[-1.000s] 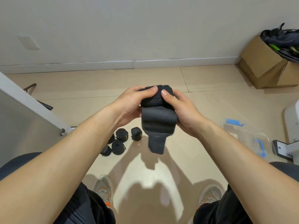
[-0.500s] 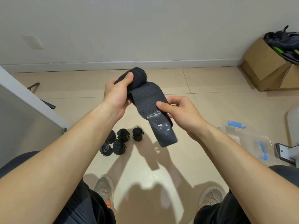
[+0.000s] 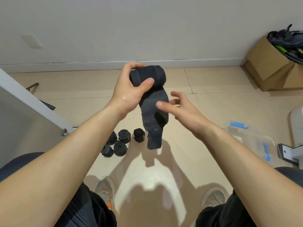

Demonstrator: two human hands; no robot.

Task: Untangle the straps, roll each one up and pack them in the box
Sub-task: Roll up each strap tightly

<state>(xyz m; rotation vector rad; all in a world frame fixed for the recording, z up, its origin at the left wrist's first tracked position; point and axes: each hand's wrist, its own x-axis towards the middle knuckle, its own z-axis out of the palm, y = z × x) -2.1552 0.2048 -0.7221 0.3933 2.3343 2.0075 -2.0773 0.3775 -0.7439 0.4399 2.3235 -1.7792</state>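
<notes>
My left hand (image 3: pixel 131 89) grips the rolled part of a black strap (image 3: pixel 150 76), thumb across its front. The strap's loose tail (image 3: pixel 154 122) hangs down from the roll toward the floor. My right hand (image 3: pixel 180 108) hovers just right of the tail, fingers spread and blurred, holding nothing. Several rolled black straps (image 3: pixel 123 140) lie together on the floor below my left forearm. A clear plastic box with blue handles (image 3: pixel 252 141) sits on the floor at the right, under my right forearm.
A cardboard box (image 3: pixel 268 66) full of dark tangled gear stands at the far right by the wall. A grey table edge (image 3: pixel 32 100) runs along the left. A white device base (image 3: pixel 288 153) is beside the clear box. My shoes (image 3: pixel 105 189) are below.
My right hand let go of the strap's tail and opened beside it. My left hand turned the roll and moved it to the right; the tail now hangs freely.
</notes>
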